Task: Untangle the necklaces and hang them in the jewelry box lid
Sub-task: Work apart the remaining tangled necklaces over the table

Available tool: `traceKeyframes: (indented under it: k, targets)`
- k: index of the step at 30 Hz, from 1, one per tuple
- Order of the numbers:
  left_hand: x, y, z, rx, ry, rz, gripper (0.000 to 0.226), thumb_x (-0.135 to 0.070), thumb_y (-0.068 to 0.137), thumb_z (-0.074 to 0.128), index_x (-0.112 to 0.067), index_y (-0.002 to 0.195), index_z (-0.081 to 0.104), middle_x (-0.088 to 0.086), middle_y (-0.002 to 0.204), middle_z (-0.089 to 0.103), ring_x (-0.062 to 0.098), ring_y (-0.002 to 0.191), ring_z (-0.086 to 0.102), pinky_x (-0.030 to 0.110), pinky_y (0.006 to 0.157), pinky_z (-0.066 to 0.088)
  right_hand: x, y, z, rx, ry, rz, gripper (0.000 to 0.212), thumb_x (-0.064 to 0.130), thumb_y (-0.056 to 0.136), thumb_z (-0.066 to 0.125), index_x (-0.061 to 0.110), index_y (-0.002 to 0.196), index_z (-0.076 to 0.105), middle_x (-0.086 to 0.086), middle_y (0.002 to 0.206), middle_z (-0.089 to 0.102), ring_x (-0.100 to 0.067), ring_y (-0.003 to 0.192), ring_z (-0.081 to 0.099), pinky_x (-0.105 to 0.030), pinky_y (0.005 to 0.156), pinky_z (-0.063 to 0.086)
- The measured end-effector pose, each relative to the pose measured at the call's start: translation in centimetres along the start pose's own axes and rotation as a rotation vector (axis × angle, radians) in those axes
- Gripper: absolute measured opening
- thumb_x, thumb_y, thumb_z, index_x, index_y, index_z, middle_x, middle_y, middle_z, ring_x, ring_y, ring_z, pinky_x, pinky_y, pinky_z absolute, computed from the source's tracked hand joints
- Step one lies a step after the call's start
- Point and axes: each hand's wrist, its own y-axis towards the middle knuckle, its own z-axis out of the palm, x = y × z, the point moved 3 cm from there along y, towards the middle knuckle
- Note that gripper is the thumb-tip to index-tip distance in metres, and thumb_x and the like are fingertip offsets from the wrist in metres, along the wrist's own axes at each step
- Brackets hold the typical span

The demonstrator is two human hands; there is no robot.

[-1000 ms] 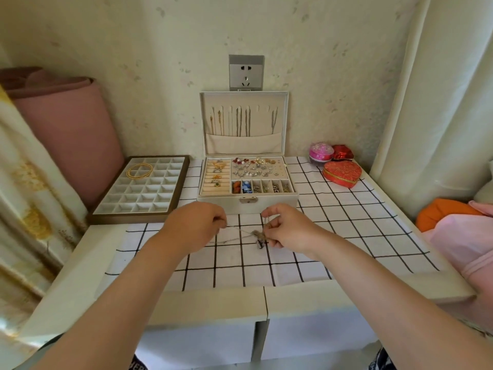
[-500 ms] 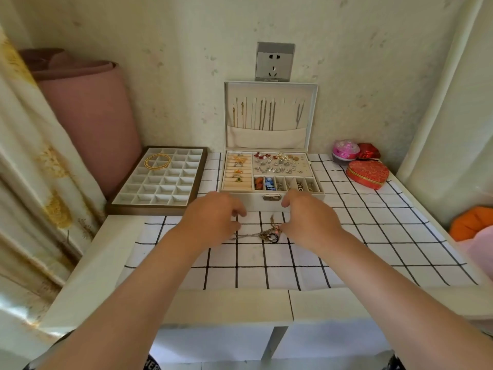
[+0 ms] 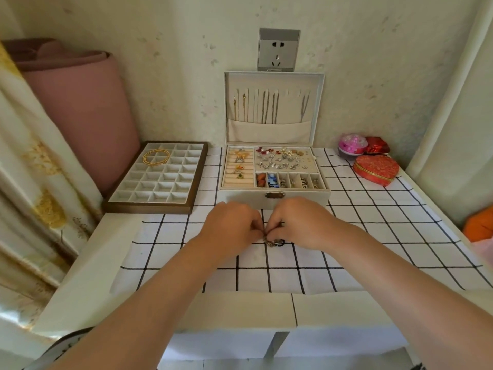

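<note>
A small tangle of necklace chain (image 3: pixel 272 241) lies bunched on the checked cloth just in front of the open white jewelry box (image 3: pixel 274 197). My left hand (image 3: pixel 231 228) and my right hand (image 3: pixel 301 225) meet over it, fingertips of both pinching the chain at its top. The box lid (image 3: pixel 318 108) stands upright against the wall, with several necklaces (image 3: pixel 262 108) hanging in it above a fabric pocket. The box's lower tray holds rings, earrings and beads.
A brown tray of small compartments (image 3: pixel 157 180) with a gold bangle (image 3: pixel 156 157) sits left of the box. A red heart-shaped box (image 3: pixel 376 170) and a pink round case (image 3: pixel 352 144) stand at back right. A pink roll leans at the left wall.
My hands have come together: the chain, stretched between them a second ago, is now bunched under my fingertips. The view has shifted closer to the box.
</note>
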Motion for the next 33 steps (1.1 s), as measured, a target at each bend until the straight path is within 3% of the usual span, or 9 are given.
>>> traceKeyframes:
  k: [6,10,15,17,20,23,27,31,33]
  targets:
    - [0.6,0.1,-0.5,-0.005,-0.159,-0.039,0.009,-0.03,0.091,0.065,-0.037,0.097,0.067,-0.017,0.095,0.063,0.004,0.08,0.055,0.02,0.07,0.039,-0.2,0.3,0.2,-0.027,-0.082,-0.047,0.01,0.036,0.092,0.066,0.032,0.096,0.074,0.013,0.097,0.067,-0.009,0.089,0.061,-0.031,0.075,0.051]
    - [0.9,0.3,-1.7,0.078,-0.439,-0.119,0.018,-0.014,0.088,0.06,-0.031,0.09,0.064,-0.012,0.085,0.061,0.002,0.07,0.054,0.018,0.063,0.041,-1.0,0.5,-0.3,-0.072,0.253,0.016,0.008,0.03,0.096,0.062,0.029,0.089,0.068,0.01,0.085,0.068,-0.006,0.076,0.063,-0.029,0.073,0.053]
    - [0.5,1.0,-2.8,0.269,-0.371,-0.164,0.013,-0.028,0.088,0.062,-0.028,0.093,0.074,-0.009,0.092,0.069,0.008,0.088,0.063,0.023,0.075,0.051,-1.5,0.5,-1.5,-0.11,0.597,0.083,0.015,0.022,0.099,0.059,0.021,0.085,0.067,0.012,0.071,0.064,0.007,0.062,0.057,-0.011,0.063,0.042]
    - [0.5,1.3,-2.7,0.228,-0.422,-0.165,0.009,-0.034,0.086,0.069,-0.032,0.094,0.072,-0.012,0.092,0.068,0.006,0.086,0.063,0.022,0.075,0.05,-1.6,0.4,-1.5,-0.086,0.736,0.1,0.017,0.017,0.1,0.057,0.016,0.087,0.068,0.009,0.071,0.066,0.002,0.064,0.061,-0.012,0.062,0.045]
    - [0.9,1.4,-2.3,0.097,-0.539,-0.094,0.025,-0.042,0.079,0.078,-0.036,0.1,0.066,-0.014,0.097,0.066,0.001,0.086,0.06,0.022,0.077,0.05,-1.8,0.3,-1.5,-0.076,0.857,0.102,0.017,0.016,0.101,0.055,0.014,0.09,0.068,0.004,0.071,0.066,-0.009,0.065,0.058,-0.021,0.064,0.049]
    - [0.8,1.7,-2.0,0.051,-0.612,0.019,0.02,-0.033,0.084,0.077,-0.037,0.102,0.07,-0.015,0.104,0.066,0.003,0.093,0.062,0.024,0.085,0.051,-2.3,0.3,-1.5,-0.097,0.953,0.134,0.018,0.017,0.101,0.056,0.003,0.099,0.067,0.002,0.066,0.058,-0.011,0.058,0.052,-0.026,0.061,0.047]
    - [0.4,1.8,-2.2,0.01,-0.804,-0.005,0.015,-0.017,0.091,0.071,-0.03,0.088,0.076,-0.004,0.082,0.073,0.005,0.078,0.064,0.027,0.082,0.055,-2.4,0.4,-1.6,-0.047,1.061,0.164,0.028,0.017,0.103,0.048,-0.007,0.103,0.062,-0.002,0.065,0.057,-0.017,0.057,0.049,-0.029,0.057,0.041]
    - [0.6,1.4,-2.6,-0.006,-0.925,-0.056,0.017,-0.012,0.091,0.069,-0.028,0.09,0.077,-0.009,0.077,0.075,0.009,0.075,0.068,0.016,0.08,0.054,-1.8,0.2,-1.8,0.006,1.0,0.164,0.027,0.018,0.104,0.041,0.008,0.084,0.058,-0.003,0.068,0.059,-0.021,0.063,0.05,-0.034,0.061,0.04]
    - [1.0,1.3,-2.7,-0.048,-0.944,-0.058,0.017,-0.012,0.091,0.069,-0.026,0.093,0.078,-0.008,0.085,0.077,0.011,0.074,0.068,0.02,0.08,0.056,-1.5,0.1,-1.7,0.004,0.919,0.143,0.032,0.022,0.105,0.042,0.014,0.076,0.056,-0.002,0.071,0.06,-0.02,0.065,0.051,-0.034,0.063,0.041]
